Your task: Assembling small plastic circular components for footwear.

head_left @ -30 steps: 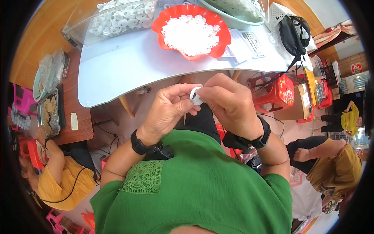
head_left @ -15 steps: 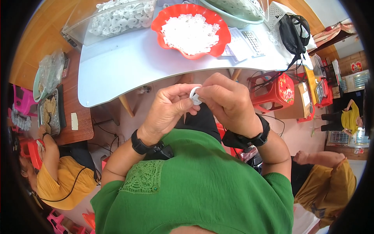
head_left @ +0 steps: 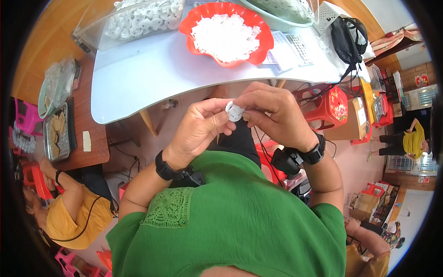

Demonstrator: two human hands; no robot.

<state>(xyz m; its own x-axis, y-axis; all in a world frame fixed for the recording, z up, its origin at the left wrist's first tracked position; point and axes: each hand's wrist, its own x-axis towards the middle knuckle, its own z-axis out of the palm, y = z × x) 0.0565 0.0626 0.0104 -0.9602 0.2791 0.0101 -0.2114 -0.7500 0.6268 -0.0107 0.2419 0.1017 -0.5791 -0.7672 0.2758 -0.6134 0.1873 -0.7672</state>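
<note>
A small round white plastic piece with slots in its face is held up above my lap, short of the table edge. My left hand pinches its left side between thumb and fingers. From the other side, my right hand has its thumb and fingertips closed at the disc's right edge. Whether a smaller part sits in the right fingertips is hidden. Beyond my hands, a red scalloped bowl on the table holds a heap of small white pieces.
On the pale table stand a clear bin of white round parts and a light green basin. A black bag lies at the right. A red stool stands beyond my right hand. Co-workers sit on both sides.
The white disc has turned so that its flat face shows. My right hand has shifted slightly right at its edge. The person at the right has leaned away.
</note>
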